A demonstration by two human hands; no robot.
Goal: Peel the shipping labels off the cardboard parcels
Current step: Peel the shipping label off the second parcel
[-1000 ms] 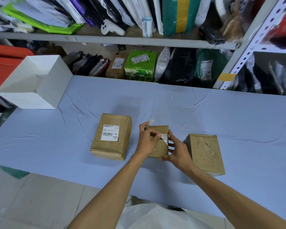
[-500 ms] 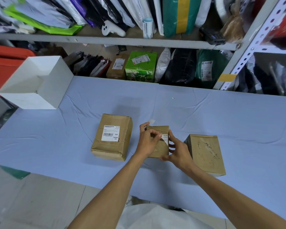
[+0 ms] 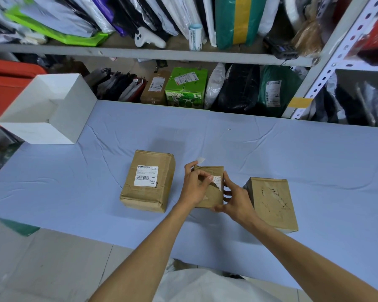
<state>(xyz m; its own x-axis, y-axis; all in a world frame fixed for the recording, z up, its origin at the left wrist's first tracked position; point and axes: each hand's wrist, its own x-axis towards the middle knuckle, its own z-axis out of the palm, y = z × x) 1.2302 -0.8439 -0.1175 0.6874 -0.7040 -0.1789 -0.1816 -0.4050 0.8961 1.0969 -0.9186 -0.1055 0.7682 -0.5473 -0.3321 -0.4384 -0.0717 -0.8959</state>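
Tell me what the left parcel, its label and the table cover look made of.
Left parcel: brown cardboard, matte, with creased, dented edges. Label: white paper, printed barcode, probably adhesive-backed. Table cover: pale blue cloth, likely; it shows soft wrinkles.

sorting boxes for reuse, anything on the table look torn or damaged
The right parcel has a scuffed top face, its surface paper ripped in patches. The middle parcel, gripped by the left hand and right hand, carries a label torn down to a jagged remnant. The left parcel and its barcode label look intact.
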